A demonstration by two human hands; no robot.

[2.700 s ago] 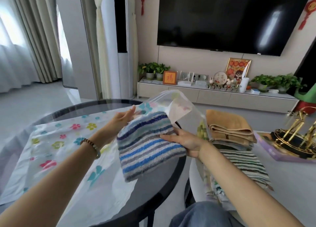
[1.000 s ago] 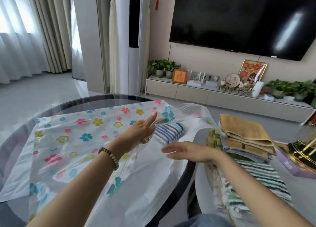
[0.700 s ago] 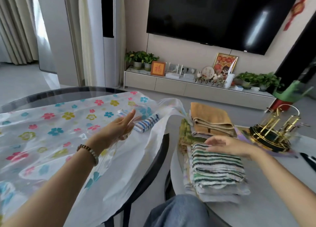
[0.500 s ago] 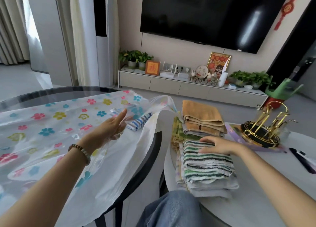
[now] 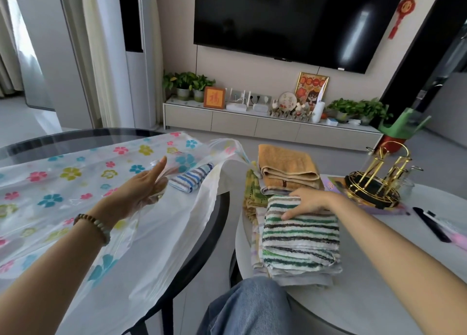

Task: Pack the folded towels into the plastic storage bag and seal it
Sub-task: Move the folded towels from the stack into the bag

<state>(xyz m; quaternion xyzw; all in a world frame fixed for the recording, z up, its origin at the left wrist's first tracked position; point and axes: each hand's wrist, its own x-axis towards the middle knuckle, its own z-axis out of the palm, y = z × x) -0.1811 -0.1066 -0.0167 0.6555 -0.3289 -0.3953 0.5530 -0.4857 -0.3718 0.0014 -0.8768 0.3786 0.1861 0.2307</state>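
Since the towel stack sits right of the storage bag, my right hand is the nearer one: it lies fingers-curled on the green striped towel on top, pressing, not lifting yet. My left hand is mostly open, pinching the bag's mouth up. One blue striped towel is already inside. Next move, I reckon: carry the green one leftward into that opening.

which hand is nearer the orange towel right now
Right. The right hand rests on the green striped towel, just in front of the orange towel. The left hand is across the gap, holding the storage bag.
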